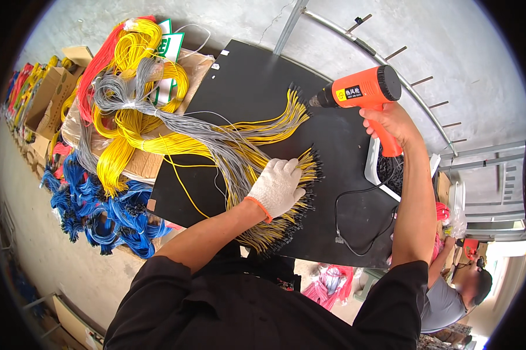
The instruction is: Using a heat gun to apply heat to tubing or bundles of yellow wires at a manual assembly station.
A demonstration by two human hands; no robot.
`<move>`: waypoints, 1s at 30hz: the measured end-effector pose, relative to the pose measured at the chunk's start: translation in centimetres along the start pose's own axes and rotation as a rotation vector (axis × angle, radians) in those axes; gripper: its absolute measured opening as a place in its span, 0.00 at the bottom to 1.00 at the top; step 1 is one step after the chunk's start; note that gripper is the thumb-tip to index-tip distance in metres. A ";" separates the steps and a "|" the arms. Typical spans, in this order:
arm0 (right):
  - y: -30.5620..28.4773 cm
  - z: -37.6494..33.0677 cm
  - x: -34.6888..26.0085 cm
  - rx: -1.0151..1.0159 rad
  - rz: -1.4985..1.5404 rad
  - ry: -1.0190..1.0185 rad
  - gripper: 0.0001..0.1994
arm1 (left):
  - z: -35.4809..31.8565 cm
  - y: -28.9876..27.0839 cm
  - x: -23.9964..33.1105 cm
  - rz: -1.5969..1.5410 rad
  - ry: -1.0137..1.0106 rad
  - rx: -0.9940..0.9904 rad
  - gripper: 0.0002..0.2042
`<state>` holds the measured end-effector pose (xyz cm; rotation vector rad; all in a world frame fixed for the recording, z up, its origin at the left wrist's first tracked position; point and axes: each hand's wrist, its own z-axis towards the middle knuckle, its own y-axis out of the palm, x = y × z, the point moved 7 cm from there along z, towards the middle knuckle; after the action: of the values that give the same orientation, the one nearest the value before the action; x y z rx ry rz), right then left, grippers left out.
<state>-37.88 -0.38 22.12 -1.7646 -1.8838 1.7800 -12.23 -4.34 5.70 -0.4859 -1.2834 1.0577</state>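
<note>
My right hand (392, 123), bare, grips an orange heat gun (362, 87) by its handle. The gun's metal nozzle points left, just beside the black tips of a fanned group of yellow and grey wires (286, 116). My left hand (278, 188), in a white knit glove with an orange cuff, lies with fingers stretched over another fan of yellow and grey wires (234, 175). Small black ends (309, 169) line the right edge of that fan. Both groups run left into tied bundles. What lies under my left palm is hidden.
A black tabletop (350, 221) carries the wires, a black cord (337, 216) and a white tray (372, 160) of small black pieces. Tied yellow, grey and red wire bundles (134, 52) lie left, above blue bundles (99, 204). A co-worker (455, 297) is at lower right; metal rails (385, 58) line the wall.
</note>
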 end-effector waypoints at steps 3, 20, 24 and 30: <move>0.1 0.4 -0.5 0.006 -0.002 -0.014 0.21 | -0.2 -0.6 0.3 0.029 0.050 0.072 0.23; 0.9 1.7 -1.7 -0.022 -0.053 -0.033 0.19 | -8.6 -10.7 -4.4 0.074 -0.013 0.528 0.25; 1.1 2.2 -2.2 -0.027 -0.062 -0.027 0.19 | -12.7 -11.2 -5.9 0.116 -0.103 0.509 0.25; 1.4 3.2 -3.0 0.000 -0.071 -0.028 0.19 | -16.2 -11.1 -7.0 0.147 -0.174 0.535 0.24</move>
<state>-37.92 -4.96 21.95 -1.6590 -1.9305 1.7897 7.34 -11.48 6.53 -0.0808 -1.0645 1.5325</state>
